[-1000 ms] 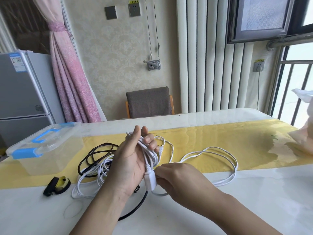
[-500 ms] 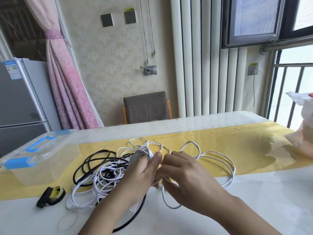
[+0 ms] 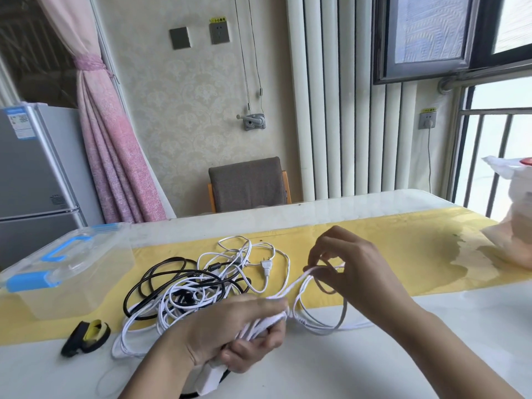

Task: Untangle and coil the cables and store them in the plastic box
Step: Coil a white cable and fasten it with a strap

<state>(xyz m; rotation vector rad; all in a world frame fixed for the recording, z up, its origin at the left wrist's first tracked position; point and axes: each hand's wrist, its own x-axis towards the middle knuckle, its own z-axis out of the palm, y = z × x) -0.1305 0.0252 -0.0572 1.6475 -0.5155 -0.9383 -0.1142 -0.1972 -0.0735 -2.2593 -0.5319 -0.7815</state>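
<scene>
A tangle of white cable (image 3: 184, 295) and black cable (image 3: 149, 279) lies on the yellow runner, with a white two-pin plug (image 3: 266, 266) at its far side. My left hand (image 3: 230, 329) grips a bundle of white cable loops low over the table, with a white adapter block under the wrist. My right hand (image 3: 351, 272) is raised to the right and pinches a strand of the same white cable, which runs taut between both hands. The clear plastic box (image 3: 66, 272) with blue latches stands closed at the left.
A black and yellow strap (image 3: 86, 336) lies on the white table left of the cables. A plastic bag (image 3: 515, 226) sits at the right edge. A brown chair (image 3: 247, 184) stands behind the table, a grey fridge (image 3: 31, 174) at the far left.
My right hand moved away from the left hand, up and to the right, drawing a strand of white cable out. My left hand lowered with the bundle. The plug now lies in sight.
</scene>
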